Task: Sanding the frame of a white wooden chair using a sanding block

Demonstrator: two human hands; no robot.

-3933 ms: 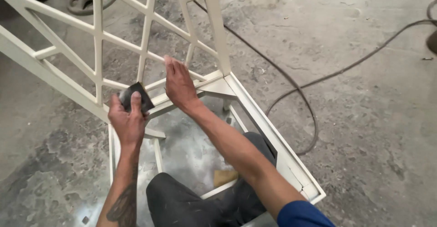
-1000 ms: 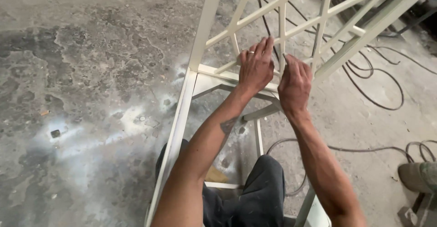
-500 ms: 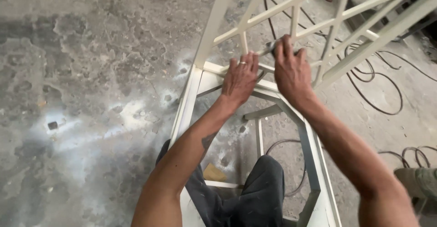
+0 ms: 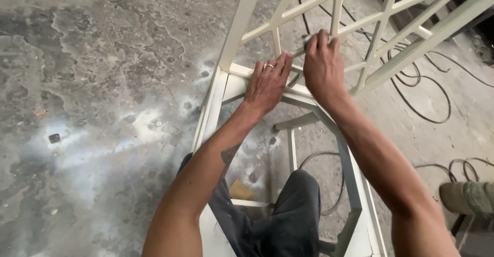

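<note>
A cream-painted frame [image 4: 212, 114] with a lattice panel [image 4: 382, 17] stands on the concrete floor in front of me. My left hand [image 4: 267, 84], with a ring on one finger, lies flat with fingers stretched over a slanted lattice slat near the frame's corner. It holds nothing. Just to its right, my right hand [image 4: 321, 69] is closed on a small grey piece of sandpaper [image 4: 307, 40] and presses it against a slat. Most of the sandpaper is hidden under the fingers. My knees in dark trousers [image 4: 296, 213] sit inside the frame's lower part.
Black cables [image 4: 429, 95] loop over the floor to the right, behind the lattice. An olive-grey shoe-like thing [image 4: 468, 198] lies at the right edge. A tan scrap [image 4: 241, 190] sits on the floor inside the frame, and a small dark block [image 4: 54, 138] far left. White dust patches surround the frame.
My right hand has slid slightly up the slat with the sandpaper. My left hand has barely shifted. Earlier, the sandpaper was in my left hand and I viewed the frame from another side.
</note>
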